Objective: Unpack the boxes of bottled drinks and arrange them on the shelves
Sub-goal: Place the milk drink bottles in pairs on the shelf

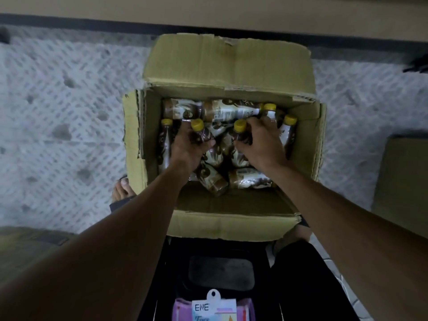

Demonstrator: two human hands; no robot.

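An open cardboard box, corrugated and ragged along its torn flaps, sits on a pale floor with a diamond pattern. Inside lie jumbled bottles, brown with glossy white wrappers and round yellow caps. The left hand curls tight around the left bottle just below its cap. The right hand clamps likewise on the right bottle. Both bottles are inside the box, caps up.

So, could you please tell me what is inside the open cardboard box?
Yellow-capped bottles of brown drink, upright and lying. The left hand and right hand each grip one. Anything beneath is hidden.
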